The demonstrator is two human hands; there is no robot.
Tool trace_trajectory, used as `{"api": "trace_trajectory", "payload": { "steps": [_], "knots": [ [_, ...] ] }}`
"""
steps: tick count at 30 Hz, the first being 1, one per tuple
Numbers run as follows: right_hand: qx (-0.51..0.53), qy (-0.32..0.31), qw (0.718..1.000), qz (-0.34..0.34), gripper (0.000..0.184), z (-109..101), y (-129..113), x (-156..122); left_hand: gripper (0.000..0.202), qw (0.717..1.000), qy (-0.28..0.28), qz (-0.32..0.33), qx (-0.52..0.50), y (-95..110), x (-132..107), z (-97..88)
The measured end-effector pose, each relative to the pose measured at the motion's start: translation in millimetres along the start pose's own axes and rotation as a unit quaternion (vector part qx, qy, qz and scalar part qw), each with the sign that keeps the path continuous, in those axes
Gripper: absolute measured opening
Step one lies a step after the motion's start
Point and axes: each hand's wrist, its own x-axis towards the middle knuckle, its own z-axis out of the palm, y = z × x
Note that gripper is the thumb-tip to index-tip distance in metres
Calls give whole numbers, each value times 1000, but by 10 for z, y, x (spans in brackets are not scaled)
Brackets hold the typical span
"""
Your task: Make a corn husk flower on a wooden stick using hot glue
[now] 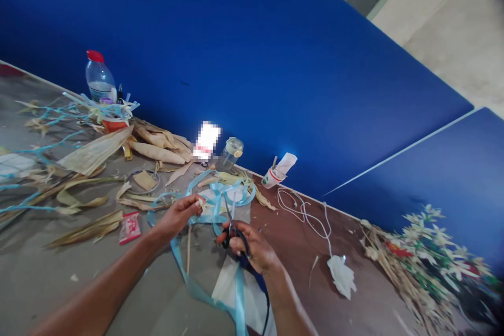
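In the middle of the head view, my left hand (pixel 186 209) is closed in a pinch on a small pale piece whose kind I cannot make out. My right hand (pixel 252 245) grips a pair of scissors (pixel 232 232) by its black handles, with the blades pointing up and away from me. Light blue ribbon (pixel 216 200) lies in loose loops just beyond both hands. One length of that ribbon trails down between my forearms towards the front edge. White paper (pixel 228 286) lies partly under the ribbon and my right wrist.
Dried corn husks (pixel 157 147) and a pink packet (pixel 129 228) lie left. A red-capped bottle (pixel 100 76), a clear jar (pixel 232 152) and a paper cup (pixel 272 177) stand along the blue partition (pixel 236 52). White cable (pixel 303 210) and artificial flowers (pixel 437 241) are right.
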Motion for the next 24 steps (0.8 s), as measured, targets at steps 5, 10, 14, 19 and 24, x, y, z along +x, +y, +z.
{"api": "trace_trajectory", "payload": {
  "steps": [5,10,14,19,24],
  "knots": [
    [-75,-4,997,-8,52,66,49,41,16,999,36,4,1,91,-9,21],
    [-133,-7,991,-6,54,101,82,59,14,999,50,4,21,141,-15,49],
    [-180,0,983,-27,53,45,126,41,17,999,37,3,35,180,-24,59],
    [-244,8,969,-37,45,-23,159,7,17,998,24,-5,55,184,-28,42],
    [-253,-5,967,-37,38,-37,162,-23,16,998,42,-26,44,203,-17,54]
  ]
}}
